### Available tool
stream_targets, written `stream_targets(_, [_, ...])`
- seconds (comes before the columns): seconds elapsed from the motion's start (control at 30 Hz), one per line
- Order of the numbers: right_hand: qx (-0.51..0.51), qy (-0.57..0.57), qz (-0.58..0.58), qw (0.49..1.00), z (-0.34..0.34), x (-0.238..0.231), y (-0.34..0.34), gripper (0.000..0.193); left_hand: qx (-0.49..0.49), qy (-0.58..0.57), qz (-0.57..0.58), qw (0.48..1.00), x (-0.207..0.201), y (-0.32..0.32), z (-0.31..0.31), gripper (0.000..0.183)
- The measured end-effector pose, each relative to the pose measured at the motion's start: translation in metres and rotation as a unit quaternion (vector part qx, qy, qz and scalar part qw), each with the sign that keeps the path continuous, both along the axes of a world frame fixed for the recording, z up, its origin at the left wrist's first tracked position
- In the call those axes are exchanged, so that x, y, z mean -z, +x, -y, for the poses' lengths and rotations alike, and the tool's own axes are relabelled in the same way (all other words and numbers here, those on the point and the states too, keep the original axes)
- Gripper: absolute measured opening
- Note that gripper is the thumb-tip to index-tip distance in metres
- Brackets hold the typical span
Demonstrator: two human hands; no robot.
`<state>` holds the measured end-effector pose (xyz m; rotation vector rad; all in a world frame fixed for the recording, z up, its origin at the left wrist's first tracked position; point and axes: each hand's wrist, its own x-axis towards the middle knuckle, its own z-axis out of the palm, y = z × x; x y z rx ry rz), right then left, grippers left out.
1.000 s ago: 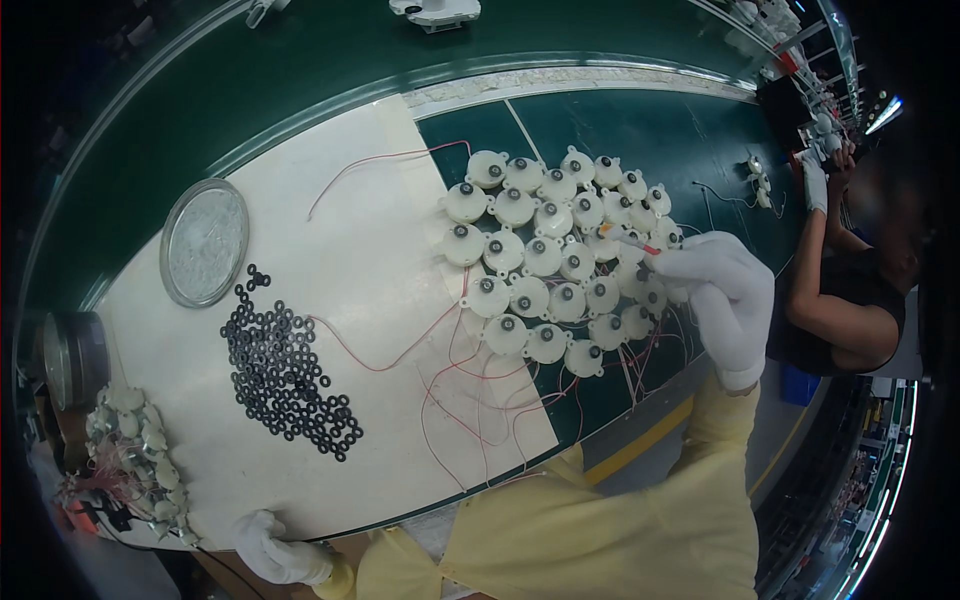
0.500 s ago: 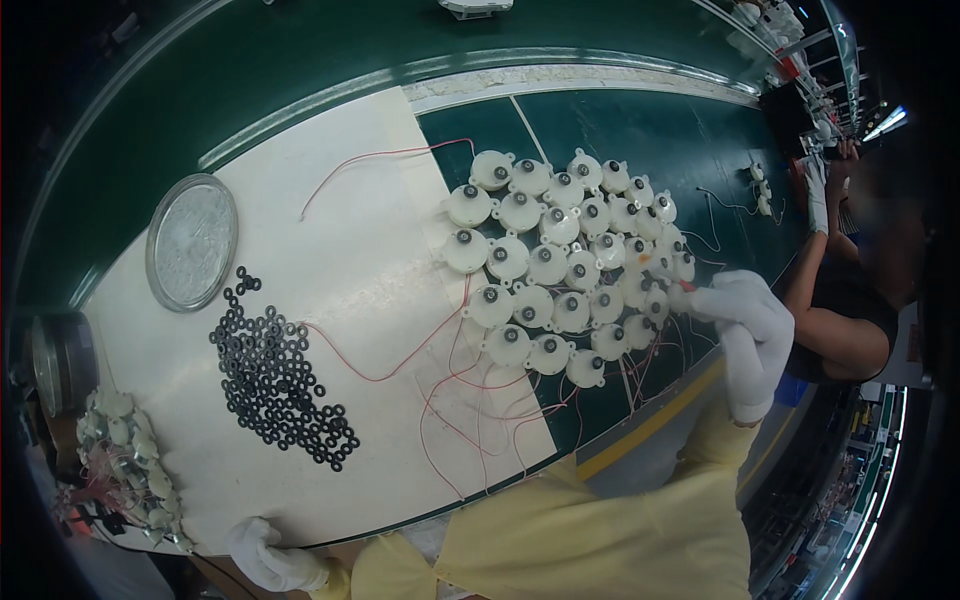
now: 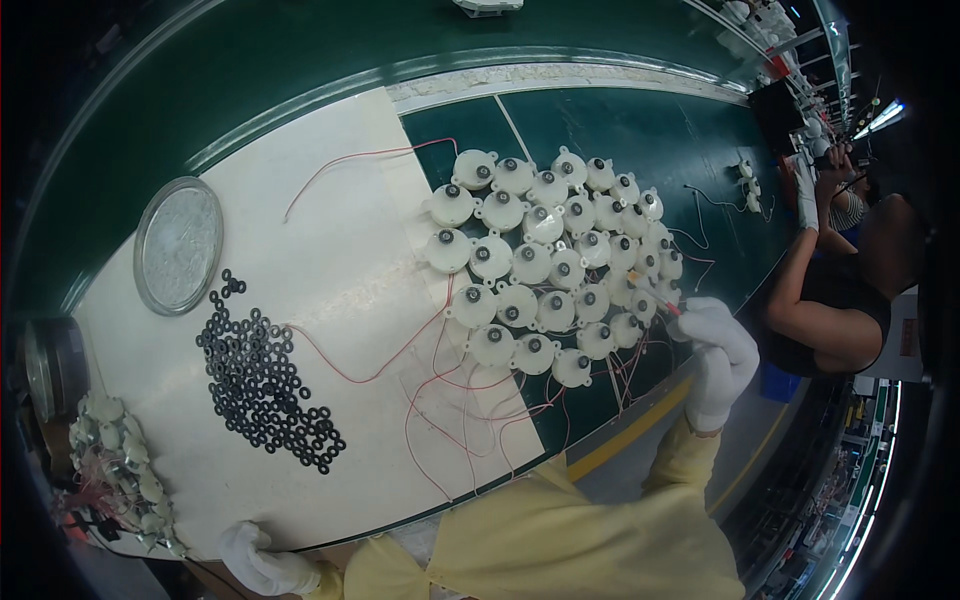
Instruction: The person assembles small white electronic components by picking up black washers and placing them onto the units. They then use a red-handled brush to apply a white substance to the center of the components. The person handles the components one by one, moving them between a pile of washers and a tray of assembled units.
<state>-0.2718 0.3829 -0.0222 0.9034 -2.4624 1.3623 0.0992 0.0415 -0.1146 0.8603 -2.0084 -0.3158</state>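
My right hand (image 3: 715, 350), in a white glove, pinches a slim brush (image 3: 657, 296) with a red part near the fingers and a tan tip. That tip is over the right side of a cluster of round white plastic housings (image 3: 530, 262), touching or just above one; I cannot tell which. Most housings carry a black rubber ring (image 3: 508, 313) on top, and thin red and white wires (image 3: 425, 395) trail from them. At the table's near left edge rests my gloved left hand (image 3: 262, 562), fingers curled in, nothing visible in them.
Loose black rings (image 3: 260, 375) lie piled on the white mat (image 3: 390, 250). Beyond them is a round clear dish (image 3: 178, 245). More wired housings (image 3: 118, 470) are heaped at the left edge. A person (image 3: 835, 290) with a white glove works at the far right, near a few housings (image 3: 748, 187).
My right hand has moved slightly left and down in the picture with the brush. The whole scene has shifted a little left. My left hand stays at the table edge.
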Motion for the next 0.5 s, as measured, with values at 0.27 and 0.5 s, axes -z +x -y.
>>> stream_targets(0.27, [0.011, -0.023, 0.009, 1.0, -0.003, 0.014, 0.007, 0.033, -0.012, -0.007, 0.007, 1.0, 0.004, 0.006, 0.001, 0.026])
stream_targets(0.5, [0.024, -0.053, 0.021, 0.998, -0.008, 0.026, 0.011, 0.032, 0.004, 0.014, -0.005, 1.0, 0.006, 0.009, 0.002, 0.026])
